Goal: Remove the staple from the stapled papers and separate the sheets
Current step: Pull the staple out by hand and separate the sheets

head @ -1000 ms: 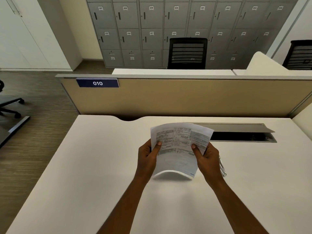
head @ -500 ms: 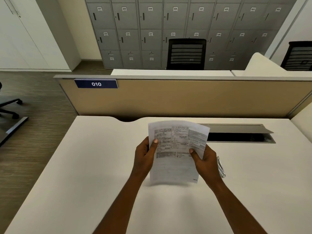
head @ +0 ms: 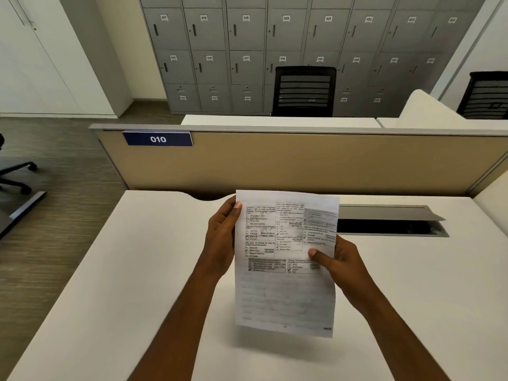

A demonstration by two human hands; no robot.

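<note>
The stapled papers (head: 286, 287) are white printed sheets held upright above the white desk (head: 115, 284), printed side toward me. My left hand (head: 222, 237) grips their upper left edge with the thumb on the front. Gripping the right edge lower down is my right hand (head: 338, 259), thumb pressed on the print. The sheets hang flat and lie together. I cannot make out the staple. The metal tool that lay on the desk by my right hand is hidden now.
An open grey cable tray (head: 390, 221) is set into the desk behind the papers on the right. A beige partition (head: 302, 160) with a "010" label (head: 158, 139) borders the far edge. Grey lockers and black chairs stand beyond.
The papers have straightened from a curled bottom to hanging flat. Both hands have lifted them higher and nearer to me; the left hand slid up to the top left edge.
</note>
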